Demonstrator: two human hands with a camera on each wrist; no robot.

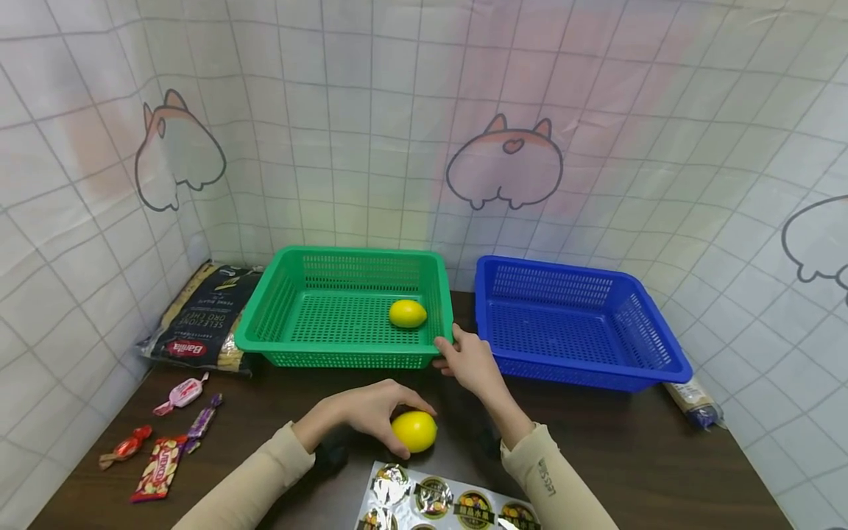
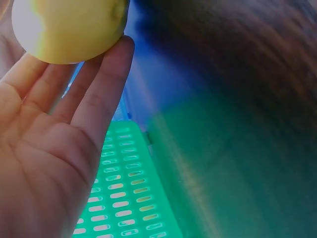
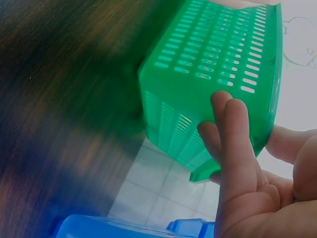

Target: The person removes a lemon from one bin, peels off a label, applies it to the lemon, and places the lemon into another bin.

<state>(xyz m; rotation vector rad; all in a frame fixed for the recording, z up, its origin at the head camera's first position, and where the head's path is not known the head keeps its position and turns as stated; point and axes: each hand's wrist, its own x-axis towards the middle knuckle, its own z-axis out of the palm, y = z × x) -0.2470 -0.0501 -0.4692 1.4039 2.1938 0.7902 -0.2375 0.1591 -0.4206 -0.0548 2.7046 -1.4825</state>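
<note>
A yellow lemon point(image 1: 415, 431) is at the table's front middle, and my left hand point(image 1: 372, 411) holds it between thumb and fingers. The left wrist view shows this lemon point(image 2: 69, 29) against the fingertips. My right hand point(image 1: 469, 362) grips the near right corner of a green plastic basket point(image 1: 344, 347). In the right wrist view its thumb is over the rim and its fingers point(image 3: 237, 129) lie against the slotted outer wall. Another lemon point(image 1: 407, 313) lies inside the green basket, towards the right.
A blue basket point(image 1: 583, 373) stands to the right, a packet point(image 1: 695, 403) beside it. A pasta bag point(image 1: 205, 320) leans at the green basket's left. Several wrapped sweets point(image 1: 180, 394) lie front left. A sticker sheet point(image 1: 444, 504) lies at the front edge. A patterned curtain point(image 1: 371, 132) hangs behind.
</note>
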